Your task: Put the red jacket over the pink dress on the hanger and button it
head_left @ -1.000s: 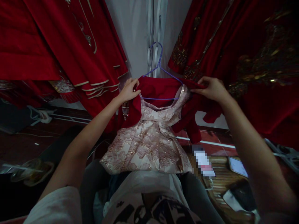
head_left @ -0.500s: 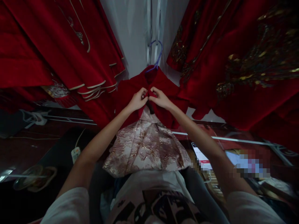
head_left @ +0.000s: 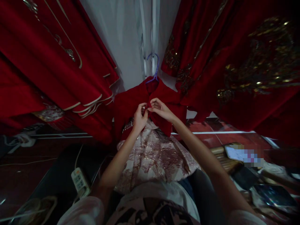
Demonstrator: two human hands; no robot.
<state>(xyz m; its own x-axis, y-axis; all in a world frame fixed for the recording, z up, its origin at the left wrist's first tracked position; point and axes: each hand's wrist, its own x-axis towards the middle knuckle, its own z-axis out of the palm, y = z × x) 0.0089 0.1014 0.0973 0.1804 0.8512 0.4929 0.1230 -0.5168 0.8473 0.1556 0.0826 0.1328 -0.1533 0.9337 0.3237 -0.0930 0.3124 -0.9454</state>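
A small red velvet jacket [head_left: 127,104] hangs on a purple wire hanger [head_left: 153,67] against the white wall, over a pink and gold brocade dress [head_left: 152,156]. My left hand [head_left: 140,117] and my right hand [head_left: 158,109] meet at the jacket's front, just below the collar. Both have their fingers pinched on the two front edges of the jacket, held together. What sits between the fingertips is too small and dark to make out.
Large red embroidered garments [head_left: 47,68] hang on the left, and more [head_left: 234,62] on the right, close beside the small jacket. A white power strip [head_left: 80,182] lies on a dark surface at lower left. Sandals [head_left: 30,209] lie by it. A lit screen [head_left: 236,153] sits at right.
A second ago my hands held the jacket open at its shoulders. They have come together at the centre front, closing the jacket over the dress. The view has tilted a little.
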